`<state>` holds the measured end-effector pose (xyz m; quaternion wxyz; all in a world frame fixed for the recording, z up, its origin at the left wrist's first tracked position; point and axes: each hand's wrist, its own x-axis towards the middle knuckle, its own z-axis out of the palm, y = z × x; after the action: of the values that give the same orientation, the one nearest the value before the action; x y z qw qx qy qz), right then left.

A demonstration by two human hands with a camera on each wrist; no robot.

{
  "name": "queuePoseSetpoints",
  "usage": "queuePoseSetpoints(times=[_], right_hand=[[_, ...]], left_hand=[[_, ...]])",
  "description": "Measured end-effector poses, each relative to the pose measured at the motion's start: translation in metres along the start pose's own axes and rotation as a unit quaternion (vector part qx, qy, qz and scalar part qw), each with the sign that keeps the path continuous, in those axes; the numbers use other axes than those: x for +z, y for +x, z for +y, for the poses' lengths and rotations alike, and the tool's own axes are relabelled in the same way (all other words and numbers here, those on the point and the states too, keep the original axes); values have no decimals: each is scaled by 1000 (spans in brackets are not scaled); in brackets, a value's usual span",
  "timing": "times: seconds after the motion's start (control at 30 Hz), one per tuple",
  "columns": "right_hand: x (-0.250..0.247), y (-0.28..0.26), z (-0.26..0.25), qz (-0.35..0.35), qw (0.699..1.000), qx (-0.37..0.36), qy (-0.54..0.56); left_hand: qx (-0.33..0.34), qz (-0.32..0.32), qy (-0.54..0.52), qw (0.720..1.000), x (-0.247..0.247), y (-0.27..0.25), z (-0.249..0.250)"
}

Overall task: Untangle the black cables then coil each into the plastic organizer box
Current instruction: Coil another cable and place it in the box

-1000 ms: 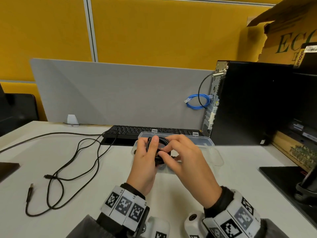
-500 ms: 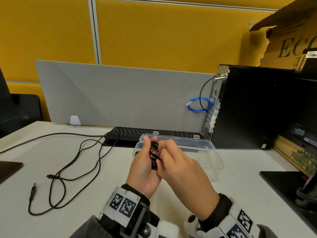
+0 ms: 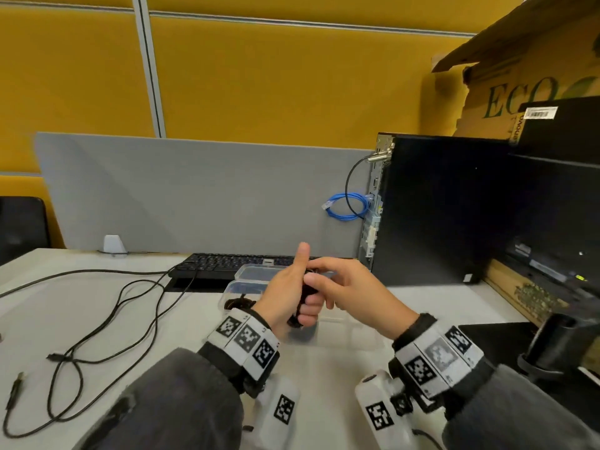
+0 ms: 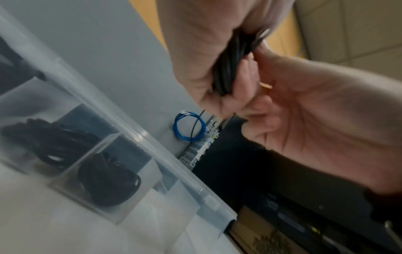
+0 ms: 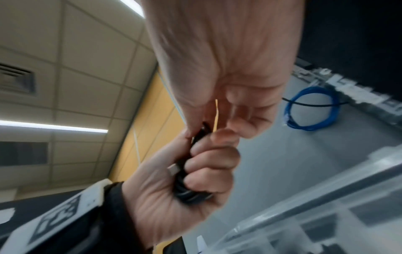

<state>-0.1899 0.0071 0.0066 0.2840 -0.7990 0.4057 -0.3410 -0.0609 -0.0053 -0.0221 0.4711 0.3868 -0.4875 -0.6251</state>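
Observation:
My left hand (image 3: 285,295) grips a coiled black cable (image 3: 294,319) in its fist above the table, thumb pointing up. The coil (image 4: 228,68) runs through the palm, and a metal plug shows among its loops. My right hand (image 3: 354,287) meets the top of the coil, its fingertips pinching a thin yellow band (image 5: 216,116) there. Behind and below the hands lies the clear plastic organizer box (image 3: 250,274), lid open. Two compartments (image 4: 130,137) each hold a coiled black cable (image 4: 104,182). More black cables (image 3: 97,319) lie loose and crossed on the table at the left.
A black keyboard (image 3: 220,266) sits behind the box against a grey divider. A black PC tower (image 3: 438,209) stands at the right with a blue cable loop (image 3: 344,206) hanging at its back. A monitor foot (image 3: 558,342) and cardboard boxes fill the right edge.
Both hands have risen with the coil. My left hand has turned thumb up and squeezed the round coil flat in its fist; the right fingers have shifted to its top.

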Motion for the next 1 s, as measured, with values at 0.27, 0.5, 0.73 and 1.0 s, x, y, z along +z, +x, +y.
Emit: queuePoseSetpoints(times=[0.27,0.5,0.73,1.0], right_hand=[[-38,22,48,-46,997,53,-16],[-34,48,97,-79,981,118,-135],[-12,57,99,-93,955,61,-276],[8,49,97,-106,916,42,-385]], left_hand=[[15,14,10,1000,25,33,-23],[72,100,480,868,11,44,-40],[67,51,617,782,2,38,-38],[46,-43,742,667,2,28,-40]])
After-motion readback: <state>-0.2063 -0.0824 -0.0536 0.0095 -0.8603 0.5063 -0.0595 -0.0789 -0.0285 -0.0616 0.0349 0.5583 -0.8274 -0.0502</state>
